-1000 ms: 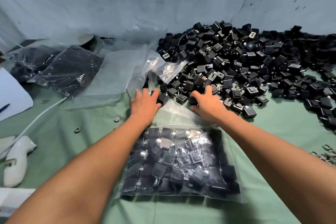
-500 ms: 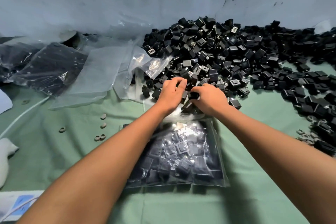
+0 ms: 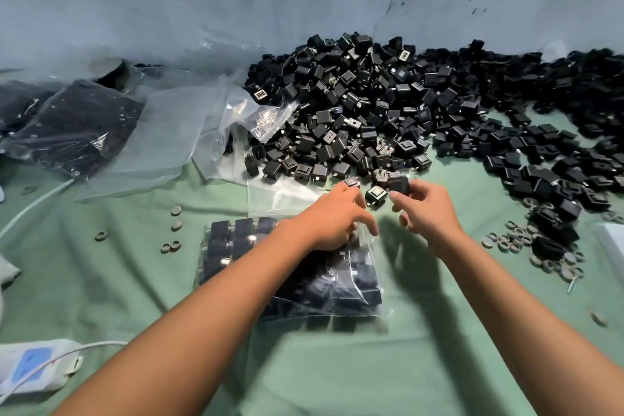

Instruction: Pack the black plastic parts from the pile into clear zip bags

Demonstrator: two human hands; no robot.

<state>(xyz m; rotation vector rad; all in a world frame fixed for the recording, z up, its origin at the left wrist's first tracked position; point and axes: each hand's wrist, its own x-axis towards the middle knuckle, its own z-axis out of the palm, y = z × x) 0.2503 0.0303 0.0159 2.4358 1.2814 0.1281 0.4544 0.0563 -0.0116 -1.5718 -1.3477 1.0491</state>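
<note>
A large pile of black plastic parts (image 3: 371, 111) lies against the wall, spreading to the right. In front of it, a clear zip bag (image 3: 236, 240) partly filled with black parts lies flat on the green cloth, its mouth toward the pile. My left hand (image 3: 334, 219) hovers over the bag's mouth with curled fingers, a black part (image 3: 351, 183) at its fingertips. My right hand (image 3: 425, 209) is just right of the bag's mouth and grips black parts (image 3: 396, 183) between thumb and fingers. One loose part (image 3: 374, 194) sits between the two hands.
Empty clear bags (image 3: 175, 132) lie left of the pile, with filled bags (image 3: 77, 125) beyond them. Small metal rings (image 3: 520, 240) are scattered at right and a few (image 3: 175, 213) at left. A white power strip (image 3: 33, 368) and cable (image 3: 33, 203) lie at left.
Both hands have drawn back from the edge of the pile toward the bag's mouth, each carrying black parts. The view has shifted, so the bag sits lower and further left.
</note>
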